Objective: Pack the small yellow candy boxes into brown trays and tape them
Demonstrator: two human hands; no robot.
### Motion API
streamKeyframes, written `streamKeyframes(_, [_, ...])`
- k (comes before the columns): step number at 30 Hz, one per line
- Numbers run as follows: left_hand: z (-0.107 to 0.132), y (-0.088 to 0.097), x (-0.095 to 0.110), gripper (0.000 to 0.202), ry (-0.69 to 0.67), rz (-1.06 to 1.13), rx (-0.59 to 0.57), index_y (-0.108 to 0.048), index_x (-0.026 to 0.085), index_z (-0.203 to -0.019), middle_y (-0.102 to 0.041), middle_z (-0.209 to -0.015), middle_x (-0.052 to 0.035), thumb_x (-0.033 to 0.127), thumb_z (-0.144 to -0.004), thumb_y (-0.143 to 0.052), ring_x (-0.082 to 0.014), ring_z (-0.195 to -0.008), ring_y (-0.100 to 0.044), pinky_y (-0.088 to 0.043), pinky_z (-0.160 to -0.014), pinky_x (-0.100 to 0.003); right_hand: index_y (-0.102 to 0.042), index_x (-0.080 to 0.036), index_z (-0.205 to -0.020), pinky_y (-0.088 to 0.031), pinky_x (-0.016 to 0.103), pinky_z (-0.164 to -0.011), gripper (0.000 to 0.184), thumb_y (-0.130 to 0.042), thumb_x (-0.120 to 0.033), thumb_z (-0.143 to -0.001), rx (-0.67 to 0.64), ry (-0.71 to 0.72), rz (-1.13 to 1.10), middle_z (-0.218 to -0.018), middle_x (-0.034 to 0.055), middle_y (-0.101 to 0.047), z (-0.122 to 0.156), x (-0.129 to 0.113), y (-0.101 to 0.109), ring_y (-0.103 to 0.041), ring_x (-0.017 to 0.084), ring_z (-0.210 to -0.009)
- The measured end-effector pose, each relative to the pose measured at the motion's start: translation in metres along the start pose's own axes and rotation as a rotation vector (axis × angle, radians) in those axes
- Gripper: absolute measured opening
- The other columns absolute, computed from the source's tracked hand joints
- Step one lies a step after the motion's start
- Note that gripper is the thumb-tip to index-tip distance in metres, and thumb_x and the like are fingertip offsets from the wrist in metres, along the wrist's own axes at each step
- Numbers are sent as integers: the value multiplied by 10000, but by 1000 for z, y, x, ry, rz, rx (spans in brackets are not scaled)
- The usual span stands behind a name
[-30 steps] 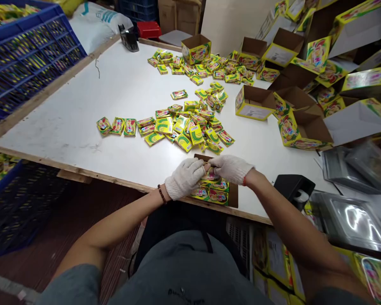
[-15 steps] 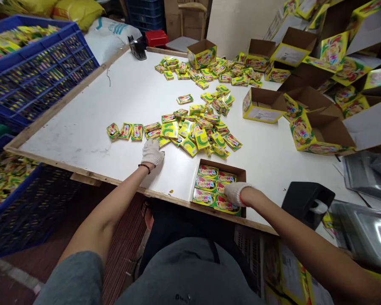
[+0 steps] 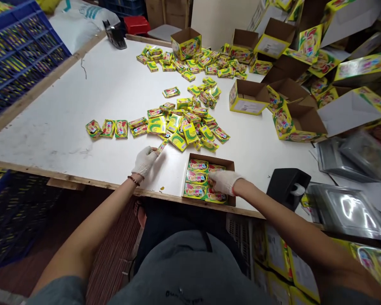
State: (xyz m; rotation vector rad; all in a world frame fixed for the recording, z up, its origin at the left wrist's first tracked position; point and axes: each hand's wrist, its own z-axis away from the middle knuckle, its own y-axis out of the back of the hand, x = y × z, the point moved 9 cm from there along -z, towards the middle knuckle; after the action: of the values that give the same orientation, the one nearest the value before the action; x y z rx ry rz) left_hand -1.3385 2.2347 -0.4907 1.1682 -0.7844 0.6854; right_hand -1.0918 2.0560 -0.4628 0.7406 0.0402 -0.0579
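Note:
My left hand (image 3: 145, 162), in a white glove, pinches a small yellow-green packet (image 3: 162, 146) by its end, just in front of a loose heap of like packets (image 3: 190, 133). A brown-walled open carton (image 3: 211, 157) stands at the table's near edge, with packets (image 3: 196, 177) marked TWINS lying in two columns inside it. Over the right column reaches my gloved right hand (image 3: 224, 181), fingers together and bent down onto the packets. Its fingertips are partly hidden, so whatever they hold cannot be made out.
More loose packets (image 3: 206, 63) lie at the back around an open carton (image 3: 186, 44). Several open cartons (image 3: 300, 120) are piled at the right. A black tape dispenser (image 3: 285, 186) and clear plastic trays (image 3: 349, 209) stand nearer. Blue crates (image 3: 22, 55) flank the table's left side.
My left hand has drawn back from the heap and now has a packet between its fingers. The right hand stays over the carton. The whole view has shifted somewhat.

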Motion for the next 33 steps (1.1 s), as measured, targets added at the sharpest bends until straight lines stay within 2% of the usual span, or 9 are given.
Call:
streamKeyframes(4, [62, -49, 72, 361, -176, 185, -340, -703, 169, -894, -678, -797, -23, 488, -732, -658, -171, -744, -580, -452, -677, -282, -566, -214, -1293, -433, 280, -733, 389, -513, -167, -911, 577, 227, 7, -1334, 123, -569, 45, -33, 82, -595, 231, -1071])
streamKeyframes(6, [88, -75, 105, 350, -261, 219, -482, -703, 169, -886, -697, -840, -32, 488, -742, -676, -184, -798, -611, -481, -729, -295, -608, -207, -1223, -407, 270, -721, 336, -479, -131, -923, 606, 352, 53, -1246, 120, -606, 60, -51, 94, -585, 217, -1038])
streamKeyframes(8, [100, -92, 120, 380, -281, 290, -547, -696, 165, -909, -708, -873, -43, 521, -806, -615, -190, -819, -632, -501, -746, -305, -643, -191, -1138, -384, 269, -707, 282, -461, -126, -933, 526, 339, 66, -1124, 114, -647, 61, -49, 94, -590, 206, -969])
streamKeyframes(11, [82, -91, 109, 402, -273, 259, -415, -690, 162, -1009, -716, -949, -62, 507, -884, -527, -195, -850, -647, -524, -776, -322, -669, -196, -1069, -363, 264, -667, 231, -514, -159, -902, 303, 151, 1, -1033, 88, -682, 46, -16, 77, -607, 197, -888])
streamKeyframes(14, [42, -67, 82, 304, -300, -69, -120, -687, 170, -1084, -693, -1087, -88, 334, -843, -600, -222, -954, -645, -526, -888, -360, -702, -204, -1052, -379, 263, -647, 226, -559, -208, -877, 74, 26, -36, -992, 75, -715, 25, 15, 49, -639, 207, -863])
streamKeyframes(17, [9, -55, 62, 308, -309, -376, 6, -683, 174, -1102, -659, -1167, -107, 218, -808, -601, -270, -1096, -611, -493, -993, -398, -722, -174, -1121, -437, 278, -708, 298, -586, -200, -857, -20, 5, 29, -1082, 119, -724, 2, 25, 29, -672, 246, -938])
streamKeyframes(21, [-17, -63, 57, 325, -404, -618, -26, -662, 147, -1133, -626, -1218, -145, 234, -830, -588, -310, -1155, -570, -471, -999, -419, -708, -148, -1212, -489, 316, -781, 404, -602, -152, -821, -83, 43, 72, -1158, 163, -712, -25, 22, 13, -687, 294, -1015])
streamKeyframes(27, [-35, -98, 85, 364, -638, -859, -168, -636, 158, -1201, -545, -1396, -170, 172, -845, -562, -318, -1278, -481, -372, -1068, -461, -670, -151, -1247, -516, 337, -824, 506, -715, -211, -747, -5, -19, -21, -1240, 205, -661, -38, 25, -1, -668, 327, -1075])
streamKeyframes(33, [-37, -110, 101, 311, -672, -909, -235, -676, 192, -1093, -655, -1215, -164, 131, -910, -431, -306, -1131, -560, -368, -981, -497, -622, -144, -1269, -490, 294, -832, 545, -742, -214, -742, 50, -52, -85, -1280, 194, -631, -33, 28, -4, -649, 281, -1088])
